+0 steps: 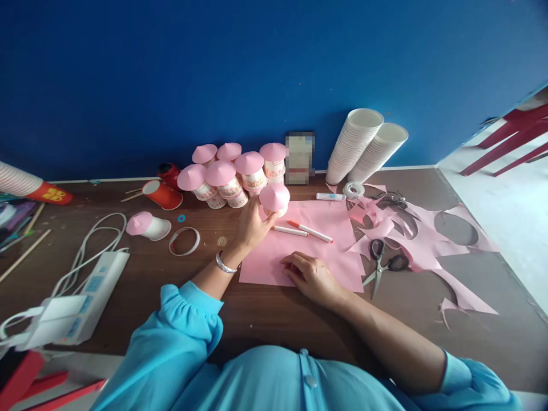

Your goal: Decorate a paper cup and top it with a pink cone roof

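Observation:
My left hand [253,224] is wrapped round a paper cup topped with a pink paper cone [274,197], held upright above the far part of a pink paper sheet [265,257]. Loosely bent, my right hand [311,275] rests on the near part of that sheet with nothing visible in it. Two white markers with orange ends lie between the hands, an upper marker [314,233] and a lower marker [291,231]. Just left of the held cup stands a group of cone-topped cups [220,174], some stacked. Scissors [377,268] lie open to the right of my right hand.
Pink paper scraps [422,234] spread over the right side. Two stacks of white cups [357,142] lean on the blue wall, near a glue stick [330,196] and white tape [353,189]. At left are a tape roll [184,241], a red cup [162,195] and a power strip [96,299].

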The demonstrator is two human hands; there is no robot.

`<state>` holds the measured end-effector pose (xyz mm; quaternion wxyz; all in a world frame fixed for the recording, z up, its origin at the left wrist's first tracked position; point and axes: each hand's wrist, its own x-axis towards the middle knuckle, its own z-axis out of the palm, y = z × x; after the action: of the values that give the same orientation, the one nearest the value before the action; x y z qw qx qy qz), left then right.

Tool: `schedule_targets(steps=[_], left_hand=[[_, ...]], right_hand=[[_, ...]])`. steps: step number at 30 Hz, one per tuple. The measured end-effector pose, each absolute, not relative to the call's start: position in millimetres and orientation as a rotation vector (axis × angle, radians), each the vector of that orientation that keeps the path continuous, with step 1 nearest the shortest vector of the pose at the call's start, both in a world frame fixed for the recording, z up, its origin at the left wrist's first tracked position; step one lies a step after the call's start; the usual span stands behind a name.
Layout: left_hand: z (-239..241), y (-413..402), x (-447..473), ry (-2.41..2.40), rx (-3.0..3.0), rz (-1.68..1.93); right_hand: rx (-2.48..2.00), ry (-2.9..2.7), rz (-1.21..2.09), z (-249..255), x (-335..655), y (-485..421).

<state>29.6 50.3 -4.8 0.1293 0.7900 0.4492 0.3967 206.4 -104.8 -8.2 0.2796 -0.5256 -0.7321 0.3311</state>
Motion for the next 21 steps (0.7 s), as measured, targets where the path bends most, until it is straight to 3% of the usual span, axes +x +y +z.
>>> schedule_targets(steps=[12,21], left_hand=[[-15.9,15.3,-82.3,1.746,2.049,1.04],[-23.0,26.8,-92.7,1.849,2.068,0.999]], right_hand=[[-1.364,-2.01,0.859,-13.3,209.2,-105.6],[-1.386,-2.018,0.828,-14.3,209.2,-105.8]])
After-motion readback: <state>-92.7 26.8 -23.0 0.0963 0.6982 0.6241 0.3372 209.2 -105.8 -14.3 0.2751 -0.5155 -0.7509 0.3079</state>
